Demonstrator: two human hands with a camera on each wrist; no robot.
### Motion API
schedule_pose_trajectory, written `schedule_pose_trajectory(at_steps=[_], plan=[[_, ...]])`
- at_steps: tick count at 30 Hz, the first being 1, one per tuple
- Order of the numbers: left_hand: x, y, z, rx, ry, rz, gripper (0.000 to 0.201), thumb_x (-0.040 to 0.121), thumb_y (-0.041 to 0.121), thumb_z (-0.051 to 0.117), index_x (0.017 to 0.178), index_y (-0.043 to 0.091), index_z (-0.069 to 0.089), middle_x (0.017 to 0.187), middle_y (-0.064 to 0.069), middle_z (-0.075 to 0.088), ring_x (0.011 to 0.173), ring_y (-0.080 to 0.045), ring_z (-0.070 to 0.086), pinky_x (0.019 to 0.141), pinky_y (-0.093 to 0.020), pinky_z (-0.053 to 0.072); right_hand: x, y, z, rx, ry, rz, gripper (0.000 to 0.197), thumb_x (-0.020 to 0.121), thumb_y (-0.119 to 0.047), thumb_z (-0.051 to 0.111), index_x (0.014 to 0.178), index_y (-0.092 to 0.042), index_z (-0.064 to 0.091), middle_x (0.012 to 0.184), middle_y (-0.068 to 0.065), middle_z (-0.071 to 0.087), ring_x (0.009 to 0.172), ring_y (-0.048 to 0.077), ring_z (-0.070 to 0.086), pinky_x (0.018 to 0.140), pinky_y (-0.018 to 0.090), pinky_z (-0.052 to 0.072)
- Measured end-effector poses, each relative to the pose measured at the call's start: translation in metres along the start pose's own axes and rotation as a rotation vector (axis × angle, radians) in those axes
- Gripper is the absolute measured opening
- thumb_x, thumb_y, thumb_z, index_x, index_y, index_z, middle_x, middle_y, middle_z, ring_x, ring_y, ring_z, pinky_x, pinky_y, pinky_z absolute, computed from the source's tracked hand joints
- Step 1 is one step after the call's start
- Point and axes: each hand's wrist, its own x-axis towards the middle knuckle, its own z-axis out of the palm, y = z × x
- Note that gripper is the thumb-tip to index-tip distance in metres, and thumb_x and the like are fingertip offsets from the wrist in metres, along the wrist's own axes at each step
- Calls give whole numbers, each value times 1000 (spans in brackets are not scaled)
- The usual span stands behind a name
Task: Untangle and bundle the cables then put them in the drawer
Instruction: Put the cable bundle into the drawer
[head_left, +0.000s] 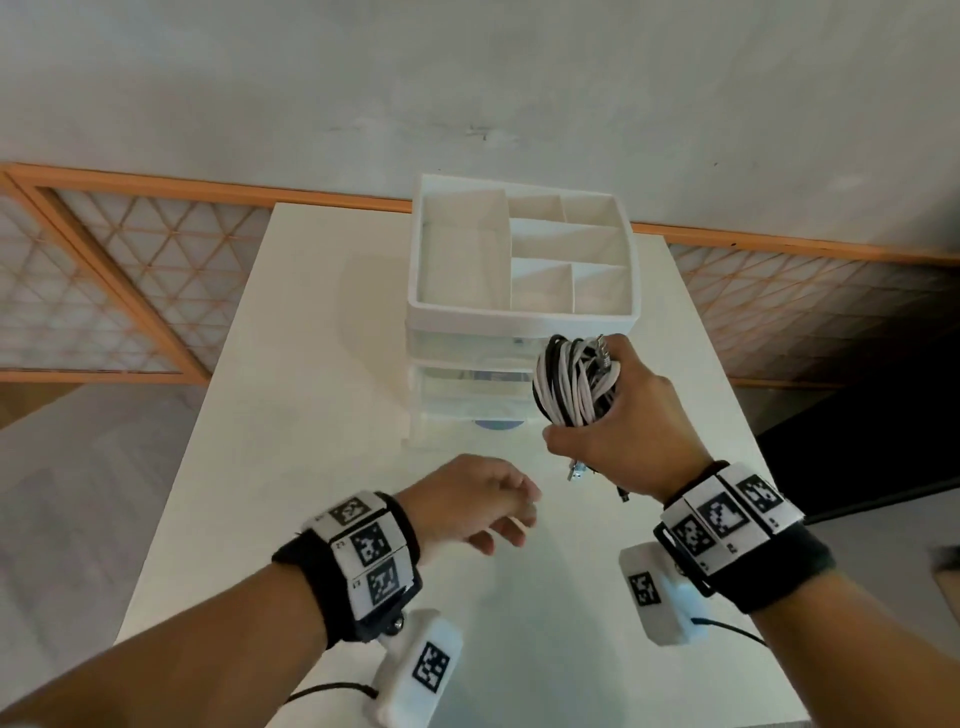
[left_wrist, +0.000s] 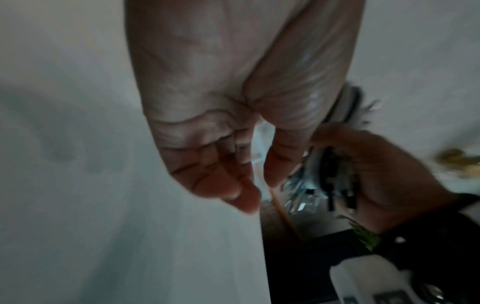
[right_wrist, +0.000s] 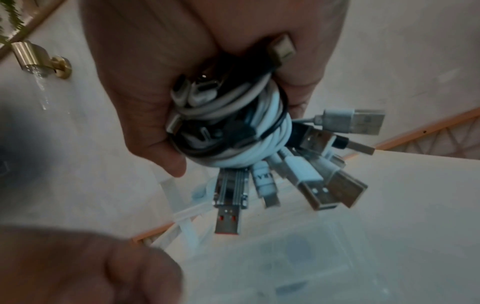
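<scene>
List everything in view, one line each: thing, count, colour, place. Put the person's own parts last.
Coiled bundle of cables: one, white and black strands, gripped in the right hand in front of the drawer unit; USB plugs stick out of it.
Plastic drawer unit: one, white frame with clear drawers, far middle of the table; drawers look shut.
Divided organiser tray: one, white, on top of the drawer unit.
Table: one, white, under everything.
Brass wall fitting: one, gold, on the wall.
Wrist bands with printed markers: two, black and white, one per wrist.
Left hand: holds nothing, fingers loosely curled, above the table.
Right hand: grips the bundle.
</scene>
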Motion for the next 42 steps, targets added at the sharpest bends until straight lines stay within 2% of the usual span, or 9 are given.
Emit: schedule_pose_trajectory(at_steps=[2, 4, 7, 12, 17, 23, 33, 39, 42], plan=[[-3, 18, -16, 236, 220, 172, 24, 88, 12, 64, 111, 17, 69, 104, 3, 70, 79, -11, 65, 64, -23, 47, 8, -6, 0, -36, 9, -34, 69, 60, -28, 85, 115, -31, 42, 71, -8, 68, 66, 15, 67, 59, 35, 58], [-4, 26, -32, 611, 363, 195, 45, 89, 20, 62, 134, 20, 58, 138, 1, 58, 117, -17, 58, 93, -25, 44, 16, -12, 4, -115, 13, -92, 73, 60, -34, 84, 118, -30, 41, 73, -11, 64, 69, 18, 65, 59, 32, 54], [-6, 11, -33, 998, 200, 48, 60, 92, 30, 57, 148, 14, 42, 151, -8, 44, 137, -26, 43, 110, -34, 37, 30, -18, 15, -300, -42, -169, 78, 57, -41, 81, 120, -34, 37, 85, -8, 63, 76, 24, 63, 66, 33, 54], [-18, -8, -20, 1079, 161, 43, 58, 91, 31, 53, 147, 22, 41, 148, -2, 47, 132, -27, 47, 105, -39, 43, 44, -19, 39, -662, -233, -277, 81, 60, -40, 80, 127, -32, 36, 101, -4, 66, 80, 25, 58, 69, 32, 48], [-23, 13, -32, 799, 581, 308, 36, 93, 27, 56, 127, 15, 51, 126, -4, 56, 109, -25, 57, 89, -33, 46, 59, -16, 53, -855, -441, -236, 88, 58, -42, 84, 130, -32, 34, 91, -5, 57, 79, 24, 57, 69, 33, 51], [8, 18, -26, 700, 421, 477, 57, 97, 14, 55, 151, 18, 37, 155, 2, 39, 136, -18, 43, 108, -20, 31, 73, -25, 71, -818, -533, -212, 47, 62, -38, 84, 92, -23, 51, 75, -6, 58, 71, 20, 63, 68, 33, 58], [39, 6, -19, 944, 487, 283, 42, 94, 25, 56, 136, 20, 52, 125, -2, 63, 102, -31, 64, 82, -38, 54, 65, 2, 68, -598, -481, -212, 69, 68, -48, 84, 123, -17, 55, 122, 1, 61, 115, 26, 58, 96, 38, 49], [46, 15, -20, 1098, 456, 232, 41, 100, 26, 50, 140, 15, 48, 135, -6, 57, 117, -31, 57, 86, -38, 48, 28, 6, 28, -537, -218, -388, 38, 88, -50, 64, 113, -23, 70, 115, 0, 65, 110, 23, 58, 90, 39, 50], [47, 16, -21, 1132, 453, 220, 41, 99, 32, 52, 137, 15, 50, 130, -6, 61, 119, -32, 51, 88, -40, 50, -11, 26, 43, -635, -225, -382, 51, 93, -49, 60, 132, -16, 60, 139, 5, 56, 131, 28, 51, 103, 41, 46]])
